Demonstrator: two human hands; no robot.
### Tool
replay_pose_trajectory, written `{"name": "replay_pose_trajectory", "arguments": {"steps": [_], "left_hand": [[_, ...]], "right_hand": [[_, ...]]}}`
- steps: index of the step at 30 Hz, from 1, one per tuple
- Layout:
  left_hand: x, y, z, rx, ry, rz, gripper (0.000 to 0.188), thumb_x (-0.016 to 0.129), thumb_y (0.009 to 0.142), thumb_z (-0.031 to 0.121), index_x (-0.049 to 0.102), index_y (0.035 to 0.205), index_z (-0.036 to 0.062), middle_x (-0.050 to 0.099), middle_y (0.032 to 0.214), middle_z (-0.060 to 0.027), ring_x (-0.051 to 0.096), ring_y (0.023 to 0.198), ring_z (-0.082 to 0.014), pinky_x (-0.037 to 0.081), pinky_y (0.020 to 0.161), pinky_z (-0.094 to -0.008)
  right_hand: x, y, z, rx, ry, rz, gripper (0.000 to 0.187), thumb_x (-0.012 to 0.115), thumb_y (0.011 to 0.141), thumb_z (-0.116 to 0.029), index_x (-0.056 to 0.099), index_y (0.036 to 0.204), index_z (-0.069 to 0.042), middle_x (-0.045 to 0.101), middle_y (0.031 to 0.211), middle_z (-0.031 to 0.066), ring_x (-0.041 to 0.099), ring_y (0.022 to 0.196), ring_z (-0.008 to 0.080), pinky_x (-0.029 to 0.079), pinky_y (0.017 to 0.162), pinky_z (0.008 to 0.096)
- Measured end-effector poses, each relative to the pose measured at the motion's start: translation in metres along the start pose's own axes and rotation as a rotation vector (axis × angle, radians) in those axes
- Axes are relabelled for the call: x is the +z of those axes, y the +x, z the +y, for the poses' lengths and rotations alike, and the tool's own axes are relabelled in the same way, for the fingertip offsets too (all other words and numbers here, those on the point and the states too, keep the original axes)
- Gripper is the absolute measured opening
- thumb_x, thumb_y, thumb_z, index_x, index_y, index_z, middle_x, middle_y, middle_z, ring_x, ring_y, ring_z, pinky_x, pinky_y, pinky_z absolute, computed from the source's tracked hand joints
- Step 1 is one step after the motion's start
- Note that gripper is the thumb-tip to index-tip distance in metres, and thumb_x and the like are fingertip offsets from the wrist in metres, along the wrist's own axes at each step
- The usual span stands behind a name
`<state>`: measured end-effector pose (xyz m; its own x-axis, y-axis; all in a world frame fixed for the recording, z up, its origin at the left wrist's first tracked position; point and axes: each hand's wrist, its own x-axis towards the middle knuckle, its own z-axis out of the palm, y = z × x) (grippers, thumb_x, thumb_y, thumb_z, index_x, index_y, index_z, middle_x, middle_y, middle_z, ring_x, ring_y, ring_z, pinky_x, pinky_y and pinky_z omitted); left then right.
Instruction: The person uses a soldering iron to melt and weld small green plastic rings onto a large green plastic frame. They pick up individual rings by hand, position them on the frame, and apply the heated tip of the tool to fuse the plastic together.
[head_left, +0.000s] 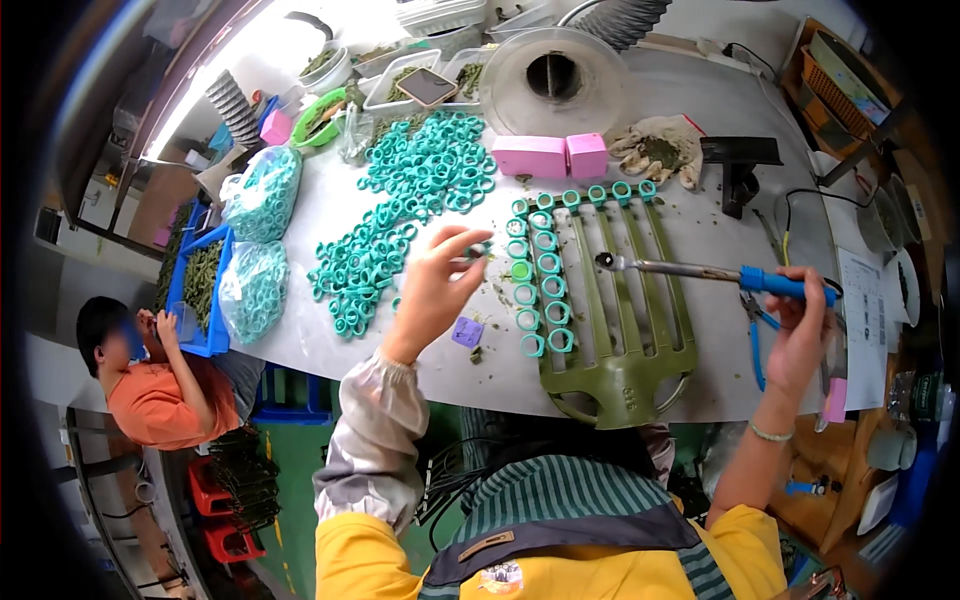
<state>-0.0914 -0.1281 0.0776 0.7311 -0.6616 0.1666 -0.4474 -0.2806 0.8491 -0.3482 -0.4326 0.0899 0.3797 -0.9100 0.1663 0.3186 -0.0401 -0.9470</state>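
My left hand [440,285] is raised over the table with thumb and fingers pinched on a small teal ring, mostly hidden by the fingertips. In my right hand [808,325] is a blue-handled tool [690,270] with a long metal shaft. Its dark round tip points left, over an olive-green fork-shaped frame [625,385] with several long bars. Teal rings [550,286] line the frame's left side in two columns, and more run along its far end. One ring [521,271] there looks brighter green. Left of my left hand spreads a big pile of loose teal rings [430,165].
Beyond the frame lie pink blocks [530,157], a stained glove [660,150] and a black stand [740,175]. A funnel-shaped hood [550,85] stands at the back. Bagged rings [255,290] lie left, pliers [757,340] right. A person in orange [165,405] sits far left.
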Motion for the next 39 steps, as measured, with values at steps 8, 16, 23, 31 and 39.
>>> {"name": "replay_pose_trajectory", "arguments": {"steps": [8,16,23,31,39], "left_hand": [[0.059,0.071,-0.001,0.188,0.135,-0.189,0.027,0.061,0.087,0.000,0.066,0.113,0.0036,0.061,0.111,-0.0092,0.063,0.094,-0.0207,0.053,0.081,-0.0310],[0.082,0.092,-0.015,0.430,0.361,-0.185,0.027,0.068,0.080,0.002,0.068,0.107,0.0037,0.066,0.112,-0.0128,0.056,0.108,-0.0335,0.046,0.094,-0.0411],[0.075,0.092,-0.032,0.459,0.402,-0.174,0.029,0.068,0.081,0.004,0.069,0.110,0.0065,0.067,0.113,-0.0132,0.059,0.108,-0.0333,0.047,0.093,-0.0408],[0.016,0.102,-0.065,0.283,0.284,0.205,0.016,0.066,0.083,0.003,0.065,0.099,0.0034,0.065,0.096,-0.0130,0.061,0.093,-0.0299,0.049,0.083,-0.0384],[-0.116,0.058,-0.185,-0.152,0.689,0.231,0.028,0.057,0.093,0.019,0.064,0.116,0.0038,0.061,0.116,-0.0187,0.062,0.103,-0.0347,0.047,0.093,-0.0419]], "right_hand": [[0.029,0.015,0.034,-0.025,0.028,-0.071,0.025,0.059,0.097,-0.021,0.066,0.091,0.002,0.070,0.088,0.0111,0.064,0.061,0.0120,0.053,0.060,0.0258],[0.040,0.022,0.058,-0.008,0.058,-0.098,0.026,0.057,0.099,-0.022,0.066,0.090,0.002,0.070,0.085,0.0097,0.065,0.062,0.0133,0.054,0.060,0.0274],[0.048,0.015,0.050,-0.007,0.031,-0.079,0.025,0.057,0.098,-0.022,0.067,0.092,0.001,0.070,0.085,0.0080,0.065,0.063,0.0113,0.053,0.059,0.0263],[0.018,0.015,0.026,-0.017,0.038,-0.027,0.026,0.061,0.096,-0.024,0.067,0.089,0.000,0.070,0.087,0.0103,0.061,0.059,0.0102,0.051,0.058,0.0234],[0.011,0.014,0.027,0.040,0.047,-0.015,0.026,0.062,0.095,-0.027,0.067,0.089,-0.003,0.070,0.092,0.0119,0.059,0.059,0.0106,0.050,0.060,0.0224]]}}
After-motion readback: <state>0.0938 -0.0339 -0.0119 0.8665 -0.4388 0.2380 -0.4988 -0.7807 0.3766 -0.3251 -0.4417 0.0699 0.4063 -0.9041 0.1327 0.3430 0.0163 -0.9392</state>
